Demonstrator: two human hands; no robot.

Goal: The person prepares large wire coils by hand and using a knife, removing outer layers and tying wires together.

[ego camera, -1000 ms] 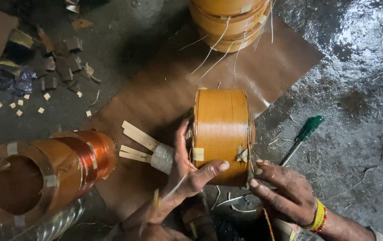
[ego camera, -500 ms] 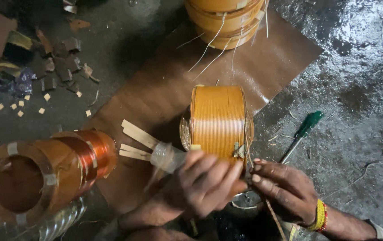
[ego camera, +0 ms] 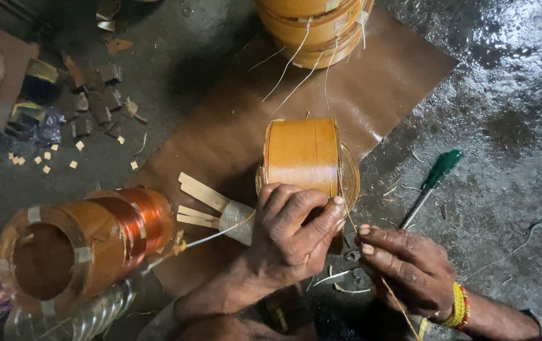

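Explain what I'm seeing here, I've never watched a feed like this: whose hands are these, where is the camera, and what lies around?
One head-worn camera looks down at a person's own bare hands. The left hand grips the near end of a yellow-orange wound coil lying on a brown sheet. The right hand, with a yellow and red bangle, pinches a thin wire leading from that coil. Nearby: a copper-coloured coil, flat pale wooden strips, a green-handled screwdriver, another stacked coil and small scraps.
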